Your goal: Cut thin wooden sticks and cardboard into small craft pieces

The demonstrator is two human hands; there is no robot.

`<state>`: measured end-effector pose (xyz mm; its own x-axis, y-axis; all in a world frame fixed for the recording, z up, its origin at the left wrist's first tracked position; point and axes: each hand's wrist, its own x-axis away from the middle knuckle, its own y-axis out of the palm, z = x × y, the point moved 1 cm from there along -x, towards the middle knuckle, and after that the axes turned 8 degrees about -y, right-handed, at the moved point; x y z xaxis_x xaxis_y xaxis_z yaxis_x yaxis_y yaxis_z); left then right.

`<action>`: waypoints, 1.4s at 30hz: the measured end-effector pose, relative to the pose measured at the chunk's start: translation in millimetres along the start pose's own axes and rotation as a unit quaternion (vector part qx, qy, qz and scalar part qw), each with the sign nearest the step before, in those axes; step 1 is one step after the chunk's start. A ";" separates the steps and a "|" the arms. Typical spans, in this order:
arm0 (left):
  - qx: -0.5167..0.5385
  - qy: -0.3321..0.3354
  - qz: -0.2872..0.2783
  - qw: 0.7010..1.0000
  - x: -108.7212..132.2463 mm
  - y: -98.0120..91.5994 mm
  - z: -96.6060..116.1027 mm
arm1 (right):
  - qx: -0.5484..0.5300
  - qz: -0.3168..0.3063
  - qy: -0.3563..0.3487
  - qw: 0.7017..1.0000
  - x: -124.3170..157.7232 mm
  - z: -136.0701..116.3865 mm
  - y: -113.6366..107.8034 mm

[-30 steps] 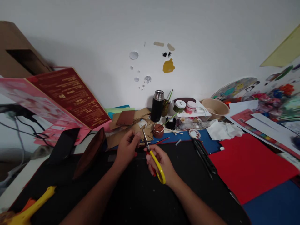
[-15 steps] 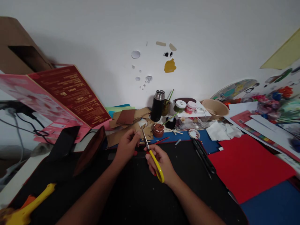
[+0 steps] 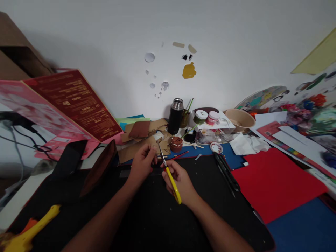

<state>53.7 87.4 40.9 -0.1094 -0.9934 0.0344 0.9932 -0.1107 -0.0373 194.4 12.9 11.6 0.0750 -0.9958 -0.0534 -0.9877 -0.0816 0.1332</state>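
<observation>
My right hand (image 3: 181,180) is closed round the yellow handle of a pair of scissors (image 3: 172,182), whose metal blades point up and away, nearly together. My left hand (image 3: 143,162) is pinched just left of the blades. A sliver of red shows below its fingers, but most of what it holds is hidden. Both hands are above the black mat (image 3: 154,217). Behind them lie torn cardboard pieces (image 3: 131,150), a red pencil (image 3: 181,155) and a small brown paint jar (image 3: 176,144).
A black flask (image 3: 175,119), paint tubs (image 3: 201,116) and a beige bowl (image 3: 239,120) stand along the wall. Red paper (image 3: 278,185) and a black box cutter (image 3: 227,171) lie right. A brown boat-shaped piece (image 3: 99,168), a phone (image 3: 69,159) and a yellow-handled tool (image 3: 42,224) are left.
The whole view has shifted slightly as the head moved. Both hands keep almost the same pose, with the scissors still beside the left fingers.
</observation>
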 end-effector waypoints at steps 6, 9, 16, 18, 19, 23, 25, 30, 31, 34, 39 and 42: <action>-0.018 0.003 -0.019 1.000 -0.7 -5.0 2.2 | 0.035 -0.005 -0.004 0.999 0.1 0.3 -0.7; -0.019 0.001 -0.021 1.000 -1.2 -5.3 2.8 | 0.040 -0.015 -0.001 0.999 -0.1 -0.3 -1.8; 0.008 -0.007 -0.027 1.000 -1.0 -1.2 -0.7 | 0.042 -0.015 -0.005 0.999 1.3 0.8 -1.1; 0.011 -0.011 -0.028 0.999 -0.9 -1.0 -1.3 | 0.040 -0.013 -0.006 0.999 1.9 1.7 -0.9; 0.010 -0.013 -0.028 0.999 -0.9 -1.2 -1.5 | 0.041 -0.013 -0.006 0.999 2.2 2.1 -1.0; -0.001 -0.014 -0.027 1.000 -1.0 -2.2 -1.9 | 0.046 -0.021 -0.007 0.999 3.3 3.5 -2.2; -0.003 -0.013 -0.029 0.999 -1.2 -2.5 -1.8 | 0.045 -0.025 -0.008 0.999 3.4 4.0 -2.6; 0.000 -0.018 -0.036 0.999 -2.5 -2.3 -1.3 | 0.047 -0.020 -0.005 0.999 3.8 4.0 -2.4; 0.000 -0.020 -0.036 0.999 -2.7 -2.2 -1.3 | 0.046 -0.020 -0.003 0.999 4.1 3.7 -2.4; 0.002 -0.023 -0.037 0.999 -3.0 -2.2 -1.5 | 0.039 -0.024 0.004 0.999 5.3 2.4 -2.3; -0.006 -0.016 -0.045 0.999 -3.0 -3.2 -0.9 | 0.042 -0.021 0.021 0.999 6.4 2.2 -2.2; -0.020 -0.008 -0.050 0.998 -3.5 -5.1 1.6 | 0.052 -0.019 0.027 0.998 6.2 3.2 -2.2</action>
<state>49.0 91.5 42.6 -0.2076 -0.9766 0.0563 0.9746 -0.2114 -0.0732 196.6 7.1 7.8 0.1169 -0.9931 -0.0017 -0.9927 -0.1169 0.0280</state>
